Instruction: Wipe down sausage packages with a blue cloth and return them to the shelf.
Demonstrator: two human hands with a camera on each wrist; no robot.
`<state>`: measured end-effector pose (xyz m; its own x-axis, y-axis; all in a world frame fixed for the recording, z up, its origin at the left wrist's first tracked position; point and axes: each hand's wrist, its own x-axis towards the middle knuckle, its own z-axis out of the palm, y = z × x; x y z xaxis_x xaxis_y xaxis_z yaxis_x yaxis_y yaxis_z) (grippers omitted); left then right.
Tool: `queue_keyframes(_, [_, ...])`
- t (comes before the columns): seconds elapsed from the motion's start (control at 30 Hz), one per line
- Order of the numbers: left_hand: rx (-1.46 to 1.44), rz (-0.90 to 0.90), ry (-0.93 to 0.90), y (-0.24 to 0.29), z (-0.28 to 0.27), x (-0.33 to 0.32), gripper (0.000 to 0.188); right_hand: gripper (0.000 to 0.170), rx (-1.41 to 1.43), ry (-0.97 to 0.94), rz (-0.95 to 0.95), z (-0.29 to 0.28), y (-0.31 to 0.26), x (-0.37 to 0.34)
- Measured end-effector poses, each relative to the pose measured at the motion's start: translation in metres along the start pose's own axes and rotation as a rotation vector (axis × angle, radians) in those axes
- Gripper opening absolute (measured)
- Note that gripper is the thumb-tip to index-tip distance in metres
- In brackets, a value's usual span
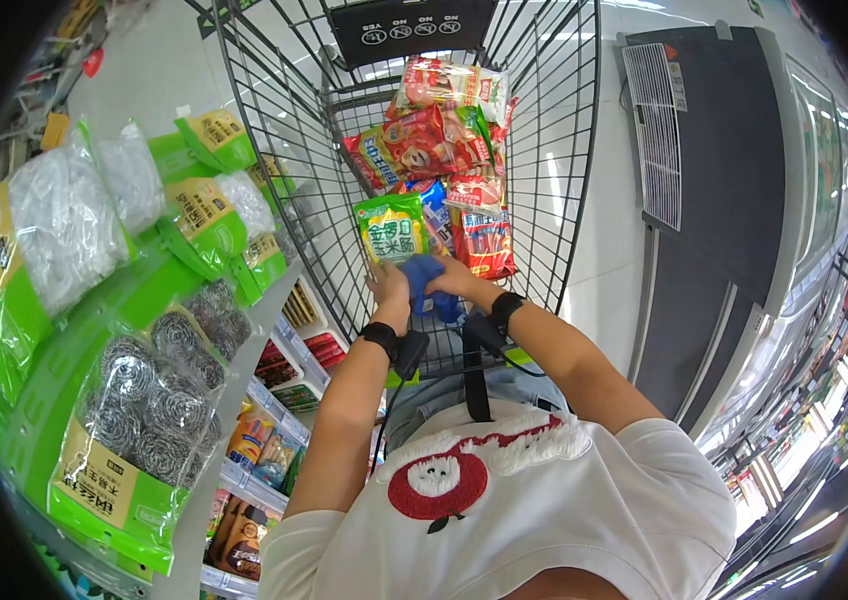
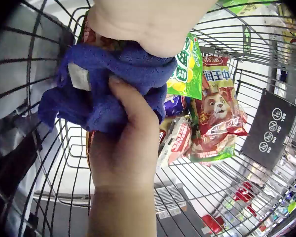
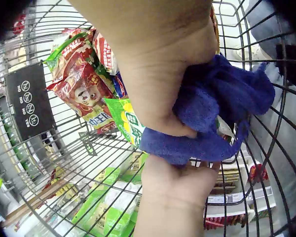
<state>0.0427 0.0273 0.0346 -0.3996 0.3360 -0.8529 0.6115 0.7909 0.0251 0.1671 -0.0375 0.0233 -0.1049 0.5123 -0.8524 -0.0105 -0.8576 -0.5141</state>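
Observation:
A blue terry cloth (image 1: 421, 278) with a white label (image 2: 79, 76) is bunched between both hands above the near end of the shopping cart. My left hand (image 1: 391, 292) holds its left side; in the right wrist view the left palm (image 3: 180, 180) faces up below the cloth, its fingertips partly hidden. My right hand (image 1: 456, 279) grips the other side, with the thumb (image 2: 124, 94) pressed on top of a fold. Just beyond the hands lies a green and yellow snack bag (image 1: 391, 228), next to a blue packet (image 1: 434, 212).
Red snack packs (image 1: 424, 140) are heaped further up the wire cart (image 1: 584, 130). On the left, a green shelf (image 1: 44, 400) bears bagged steel-wool scrubbers (image 1: 159, 385) and white packs (image 1: 69, 225). A dark cabinet (image 1: 714, 160) stands along the right.

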Motion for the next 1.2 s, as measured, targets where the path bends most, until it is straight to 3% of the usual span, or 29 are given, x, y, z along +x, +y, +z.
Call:
queue_keyframes(0.1, [-0.236, 0.019, -0.065, -0.006, 0.014, 0.0, 0.055, 0.067, 0.108, 0.055, -0.053, -0.003, -0.001, -0.011])
queue_keyframes(0.2, [-0.467, 0.044, -0.334, -0.016, 0.028, 0.027, 0.052, 0.06, 0.346, 0.131, -0.055, -0.001, 0.007, -0.018])
queue_keyframes(0.27, [-0.344, 0.074, -0.279, -0.009, 0.027, 0.022, 0.049, 0.055, 0.489, 0.19, -0.051, -0.001, 0.006, -0.025])
queue_keyframes(0.37, [0.019, 0.059, -0.127, 0.014, 0.011, 0.0, 0.048, 0.051, 0.369, 0.297, 0.021, -0.003, 0.0, -0.032])
queue_keyframes(0.43, [0.045, 0.071, 0.017, 0.011, 0.021, 0.012, 0.049, 0.051, 0.363, 0.283, 0.017, -0.003, 0.002, -0.028])
queue_keyframes(0.57, [-0.089, 0.225, -0.069, -0.008, 0.029, 0.045, 0.052, 0.052, 0.219, 0.299, -0.067, -0.007, 0.008, -0.027])
queue_keyframes(0.7, [-0.041, 0.281, -0.084, -0.009, 0.024, 0.05, 0.052, 0.054, 0.327, 0.205, -0.04, -0.011, 0.026, -0.012])
queue_keyframes(0.73, [-0.002, 0.316, -0.07, -0.013, 0.026, 0.051, 0.051, 0.055, 0.349, 0.196, 0.009, -0.017, 0.002, -0.03])
queue_keyframes(0.8, [-0.076, 0.184, -0.209, -0.015, 0.03, 0.058, 0.042, 0.052, 0.38, 0.22, -0.007, -0.018, 0.001, -0.032])
queue_keyframes(0.83, [-0.197, 0.042, -0.318, 0.002, 0.011, 0.024, 0.039, 0.051, 0.411, 0.206, -0.026, -0.018, 0.008, -0.029])
queue_keyframes(0.9, [-0.28, -0.057, -0.437, 0.011, 0.0, 0.004, 0.036, 0.048, 0.471, 0.187, -0.051, -0.022, 0.002, -0.039])
queue_keyframes(0.93, [-0.301, -0.01, -0.444, 0.013, -0.004, -0.008, 0.034, 0.048, 0.402, 0.206, -0.017, -0.025, -0.001, -0.04])
queue_keyframes(0.97, [-0.296, 0.205, -0.352, 0.018, -0.002, -0.026, 0.034, 0.048, 0.433, 0.224, -0.017, -0.028, -0.02, -0.057])
queue_keyframes(1.03, [-0.208, 0.544, -0.137, -0.004, 0.03, 0.025, 0.038, 0.057, 0.299, 0.264, -0.027, -0.032, -0.017, -0.055])
queue_keyframes(1.1, [-0.133, 0.633, -0.082, 0.018, 0.017, -0.023, 0.041, 0.051, 0.386, 0.316, -0.059, -0.031, -0.018, -0.058])
queue_keyframes(1.13, [-0.101, 0.679, -0.054, 0.03, 0.012, -0.042, 0.043, 0.049, 0.32, 0.432, -0.059, -0.031, -0.031, -0.075])
queue_keyframes(1.2, [-0.107, 0.843, -0.053, 0.037, 0.013, -0.031, 0.044, 0.046, 0.436, 0.421, -0.168, -0.028, -0.031, -0.08])
